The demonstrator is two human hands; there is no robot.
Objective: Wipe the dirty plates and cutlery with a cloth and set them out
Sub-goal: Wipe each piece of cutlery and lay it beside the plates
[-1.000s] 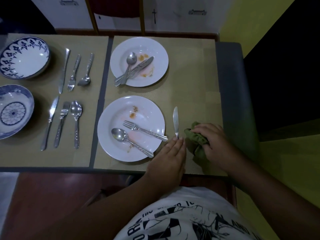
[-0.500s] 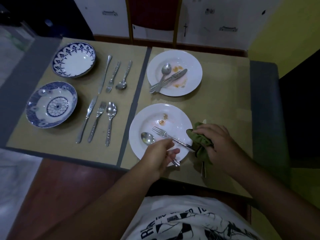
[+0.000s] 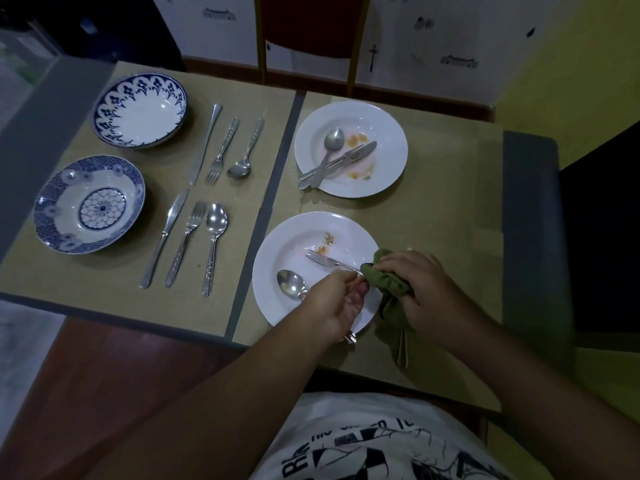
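While your left hand point(image 3: 337, 301) is pinching the fork point(image 3: 323, 259) by its handle over the near plate point(image 3: 277, 244) at the lower centre of the frame, your right hand point(image 3: 427, 289) is gripping the bunched green cloth point(image 3: 384, 280) against that handle. The fork is looking light, stiff and slippery, so taking it at the handle end is probably serving you best.

Right side: we are seeing bare worktop point(image 3: 457, 209) lying open beside the far plate point(image 3: 388, 133).
Near edge: our left hand point(image 3: 337, 303) pinching the fork point(image 3: 325, 260) and our right hand point(image 3: 426, 289) gripping the green cloth point(image 3: 388, 289) are crowding the near plate point(image 3: 287, 244).
Left mat point(image 3: 86, 271): far bowl point(image 3: 138, 110), near bowl point(image 3: 90, 204) and two cutlery rows point(image 3: 187, 237) are filling it.
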